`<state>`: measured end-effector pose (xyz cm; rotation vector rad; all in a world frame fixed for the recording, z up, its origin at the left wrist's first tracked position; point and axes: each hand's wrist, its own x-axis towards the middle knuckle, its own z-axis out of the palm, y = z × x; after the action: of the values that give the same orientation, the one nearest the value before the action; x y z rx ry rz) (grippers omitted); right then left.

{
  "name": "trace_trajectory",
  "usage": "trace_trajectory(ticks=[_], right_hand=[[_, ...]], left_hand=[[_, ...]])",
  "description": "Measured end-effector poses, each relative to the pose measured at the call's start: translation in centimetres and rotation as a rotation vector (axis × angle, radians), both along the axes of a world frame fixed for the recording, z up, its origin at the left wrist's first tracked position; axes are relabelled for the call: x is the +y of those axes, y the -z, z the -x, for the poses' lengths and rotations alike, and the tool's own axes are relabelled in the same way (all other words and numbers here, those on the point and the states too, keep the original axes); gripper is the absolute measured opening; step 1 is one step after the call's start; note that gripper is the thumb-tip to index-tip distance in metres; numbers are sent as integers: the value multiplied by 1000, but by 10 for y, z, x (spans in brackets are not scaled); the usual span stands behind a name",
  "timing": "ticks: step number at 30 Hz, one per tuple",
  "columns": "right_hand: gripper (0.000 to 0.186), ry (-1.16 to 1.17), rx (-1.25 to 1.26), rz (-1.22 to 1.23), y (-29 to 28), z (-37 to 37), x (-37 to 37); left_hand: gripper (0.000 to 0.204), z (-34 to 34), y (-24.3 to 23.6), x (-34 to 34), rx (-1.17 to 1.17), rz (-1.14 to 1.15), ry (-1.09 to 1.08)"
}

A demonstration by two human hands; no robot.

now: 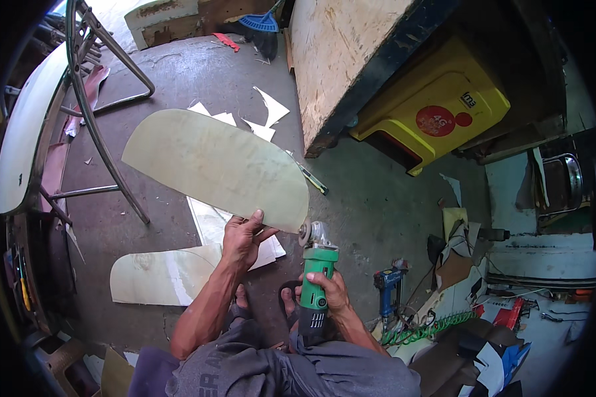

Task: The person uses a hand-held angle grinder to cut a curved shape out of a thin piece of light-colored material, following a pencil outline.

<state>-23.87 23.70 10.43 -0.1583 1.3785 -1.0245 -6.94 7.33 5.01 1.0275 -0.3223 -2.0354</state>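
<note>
My left hand [244,238] grips the lower edge of a pale, rounded oblong board [212,162], thumb on top, holding it out in front of me. My right hand [328,291] is wrapped round the body of a green angle grinder [320,263], whose disc [304,233] is at the board's right corner; I cannot tell whether it touches. A second pale curved board [146,278] lies on the floor to the lower left. White offcuts [269,107] lie beyond and beneath the held board, and a cutter knife [318,182] shows just past its right end.
A folding metal chair [118,180] stands at left. A wooden cabinet [334,53] with a yellow container [477,86] beneath fills the upper right. A blue nail gun [389,286], green coiled hose [417,331] and scrap pieces lie at right. A blue dustpan [258,23] is at the back.
</note>
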Motion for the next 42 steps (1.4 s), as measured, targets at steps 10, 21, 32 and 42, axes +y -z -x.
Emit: trace_trajectory(ticks=[10,21,32,42], right_hand=[[44,-8,-25,7,6,3,2],[42,-2,-3,18,10,2,5],[41,-37,28,15,7,1,4],[40,-65,8,-1,2,1,1]], left_hand=[[26,-2,1,2,-62,9,25],[26,-7,25,5,-106,-36,25],[26,-9,1,1,-89,-7,65],[25,-12,4,-1,-122,-23,77]])
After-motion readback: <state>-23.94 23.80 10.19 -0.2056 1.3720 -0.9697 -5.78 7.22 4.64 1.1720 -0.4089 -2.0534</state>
